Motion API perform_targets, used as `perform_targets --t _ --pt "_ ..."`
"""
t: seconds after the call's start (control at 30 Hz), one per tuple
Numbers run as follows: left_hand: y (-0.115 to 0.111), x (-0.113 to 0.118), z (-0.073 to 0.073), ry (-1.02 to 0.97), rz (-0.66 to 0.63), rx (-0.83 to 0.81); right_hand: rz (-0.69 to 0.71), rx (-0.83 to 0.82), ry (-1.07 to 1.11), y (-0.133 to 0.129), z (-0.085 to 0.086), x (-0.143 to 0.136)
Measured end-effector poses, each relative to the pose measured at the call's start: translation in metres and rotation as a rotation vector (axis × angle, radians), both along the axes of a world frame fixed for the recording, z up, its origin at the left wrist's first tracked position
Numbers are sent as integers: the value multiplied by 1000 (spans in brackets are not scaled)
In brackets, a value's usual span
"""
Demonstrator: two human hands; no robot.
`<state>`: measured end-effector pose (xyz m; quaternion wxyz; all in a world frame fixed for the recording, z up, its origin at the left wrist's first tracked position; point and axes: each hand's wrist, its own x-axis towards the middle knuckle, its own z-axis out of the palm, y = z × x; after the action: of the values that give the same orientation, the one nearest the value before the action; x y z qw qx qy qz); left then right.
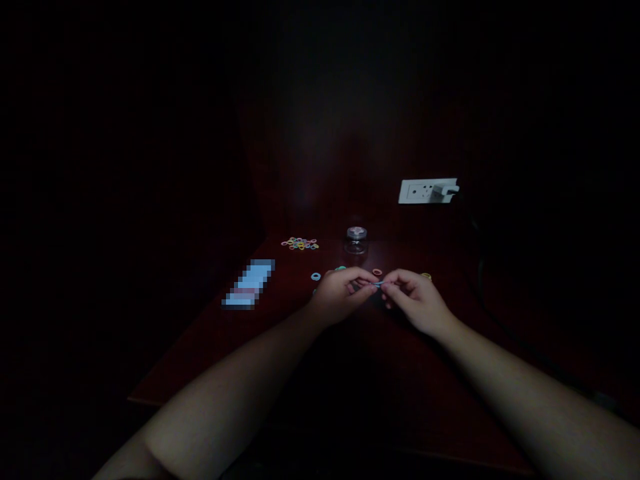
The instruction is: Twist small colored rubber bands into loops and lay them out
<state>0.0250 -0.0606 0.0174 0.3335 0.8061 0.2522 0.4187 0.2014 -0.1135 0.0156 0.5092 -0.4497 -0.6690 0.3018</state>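
My left hand (335,295) and right hand (420,303) pinch a blue band (378,284) between them. A lidded jar (356,243) stands beyond.

Left grip (336,297), right grip (423,303) pinching close together; forearms (225,393) extended.

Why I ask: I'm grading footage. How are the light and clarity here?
Head view: mostly near-black, with dim light on the left hand and right hand; head view: faint sheen on the table beside the clear jar; head view: coarse pixelation hides detail on the bright rectangle.
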Motion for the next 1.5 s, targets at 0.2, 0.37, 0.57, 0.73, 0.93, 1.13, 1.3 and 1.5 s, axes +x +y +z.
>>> perform_targets --t 0.2,0.37,0.57,0.73,0.93,1.13,1.3,1.5 --pt "3 -1 -1 -7 -8 -12 -5 92 6 0 -3 0" --pt "1 -1 1 51 25 28 -28 67 -58 2 -4 4" --pt "5 0 -4 110 14 36 48 -33 -38 5 -5 4" --pt "6 0 -5 137 -14 14 -9 13 -71 5 -2 6" --pt "4 -1 0 150 7 59 -77 87 -73 4 7 9" --pt "2 -2 3 142 -2 87 -65 101 -177 0 10 7" --pt "1 -1 2 151 -15 103 -120 115 -131 2 8 10" --pt "2 -1 2 130 1 108 -47 77 -163 3 6 8"
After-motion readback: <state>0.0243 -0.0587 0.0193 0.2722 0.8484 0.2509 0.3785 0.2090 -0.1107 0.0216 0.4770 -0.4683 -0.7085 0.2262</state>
